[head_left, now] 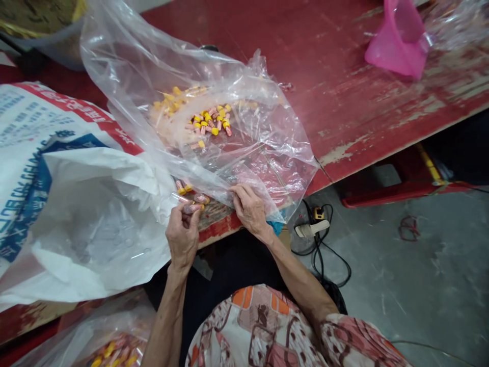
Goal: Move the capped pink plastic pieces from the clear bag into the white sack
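My left hand is closed at the table's front edge, pinching a small yellow-capped tube between thumb and fingers. A few similar capped tubes lie just beyond its fingertips. To its right, my right hand has its fingers closed on the near edge of a large clear plastic bag. Spread over the table, this bag shows a pile of pink-and-yellow capped tubes through its film. More yellow pieces sit deeper in, blurred by the plastic.
An open white printed sack with clear plastic pieces lies left on the worn red table. A pink plastic vessel stands at the back right. Another bag of tubes is low left. Black cables lie on the floor.
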`<action>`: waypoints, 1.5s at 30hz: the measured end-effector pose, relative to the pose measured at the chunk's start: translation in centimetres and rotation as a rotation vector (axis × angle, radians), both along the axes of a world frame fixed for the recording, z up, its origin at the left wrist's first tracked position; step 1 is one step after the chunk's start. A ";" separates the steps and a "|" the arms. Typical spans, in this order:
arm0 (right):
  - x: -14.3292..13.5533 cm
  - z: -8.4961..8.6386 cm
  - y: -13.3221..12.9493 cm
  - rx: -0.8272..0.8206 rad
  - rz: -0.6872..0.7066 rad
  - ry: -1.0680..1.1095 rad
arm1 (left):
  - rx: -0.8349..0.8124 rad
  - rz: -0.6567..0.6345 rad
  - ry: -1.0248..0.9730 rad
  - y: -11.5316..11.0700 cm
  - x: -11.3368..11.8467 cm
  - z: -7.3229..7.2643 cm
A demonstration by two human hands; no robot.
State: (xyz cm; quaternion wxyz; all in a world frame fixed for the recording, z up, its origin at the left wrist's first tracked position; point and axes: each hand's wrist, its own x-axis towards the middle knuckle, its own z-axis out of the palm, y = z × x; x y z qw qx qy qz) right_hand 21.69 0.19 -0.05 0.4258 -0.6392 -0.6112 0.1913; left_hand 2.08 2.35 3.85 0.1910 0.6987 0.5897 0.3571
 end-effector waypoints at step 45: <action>0.1 -0.1 0.0 0.023 0.005 0.032 | 0.100 -0.147 0.169 2.4 -2.9 0.4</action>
